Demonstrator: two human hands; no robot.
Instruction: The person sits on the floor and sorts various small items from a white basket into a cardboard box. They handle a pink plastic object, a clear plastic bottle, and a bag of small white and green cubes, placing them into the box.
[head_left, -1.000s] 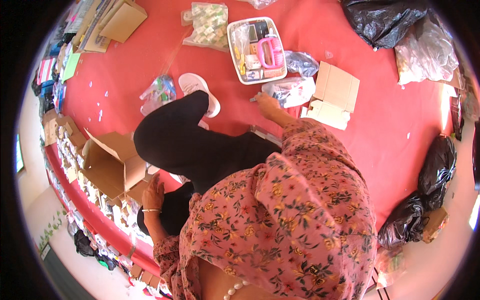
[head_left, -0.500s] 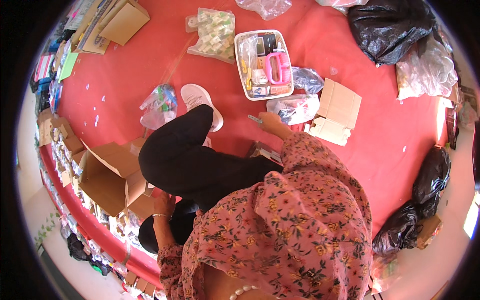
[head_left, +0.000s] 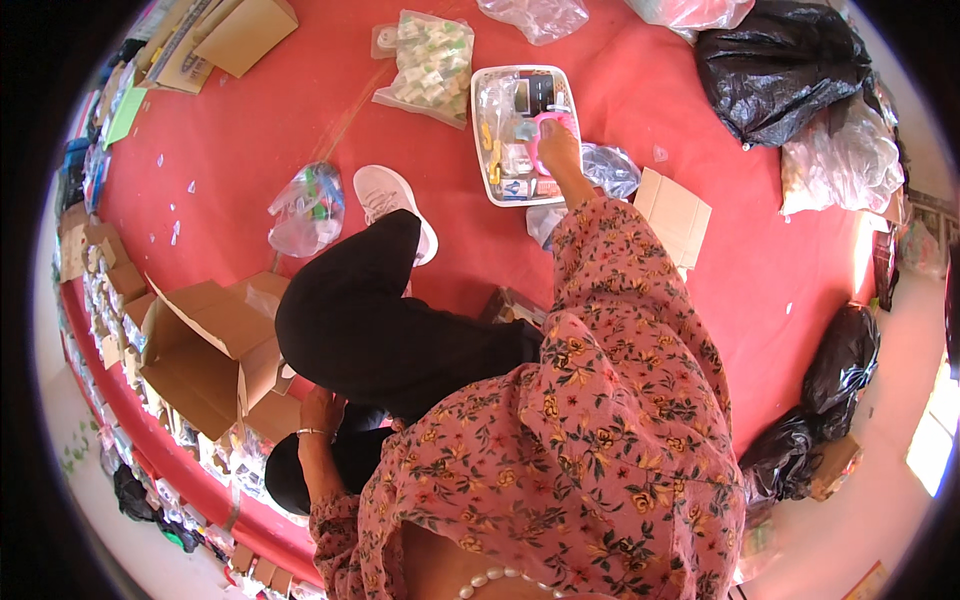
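Note:
My right hand (head_left: 560, 150) reaches over the white basket (head_left: 477, 150), its thumb side close to the pink handled brush (head_left: 537, 150). A small pale blue-green strip (head_left: 525, 131) shows at its fingertips, blurred; the fingers look closed on it. Also in the basket lie a black device (head_left: 541, 92), a yellow tool (head_left: 490, 140) and clear plastic packaging (head_left: 497, 100). My left hand (head_left: 320, 410) is low beside my bent knee, near the flaps of an open cardboard carton (head_left: 190, 375); its fingers are mostly hidden.
A clear bag of small pale pieces (head_left: 430, 65) lies left of the basket. A bag with coloured items (head_left: 308, 210) is by my shoe (head_left: 395, 210). Flattened cardboard (head_left: 673, 215) lies right of my forearm. Black bags (head_left: 785, 70) stand at the far right of the red floor covering (head_left: 640, 100).
My right hand has moved forward from in front of the basket to above it, bringing the strip along. The left hand stays by the knee.

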